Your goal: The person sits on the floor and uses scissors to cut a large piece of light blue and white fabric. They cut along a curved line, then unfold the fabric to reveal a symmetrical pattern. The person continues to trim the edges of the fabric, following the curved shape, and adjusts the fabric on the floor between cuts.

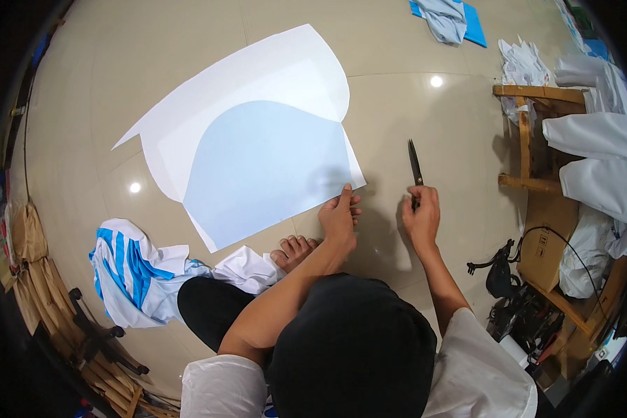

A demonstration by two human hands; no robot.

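Observation:
My left hand (338, 217) is closed on the lower right edge of a flat light blue piece (258, 167) that lies over larger white cut pieces (188, 94), whose corners stick out around it. Its thumb is on top at the edge. To the right, my right hand (421, 214) grips black scissors (415, 159), their blades pointing away from me. My bare foot (296, 251) is on the floor below the pieces, partly hidden by my left forearm.
Striped blue and white fabric (125, 272) and white cloth (247, 270) lie at left. Folded pieces (442, 21) sit at the top. A wooden rack (524, 143) with white fabric, a cardboard box (543, 254) and a cable fill the right. Brown rolls or bundles (38, 306) stand far left.

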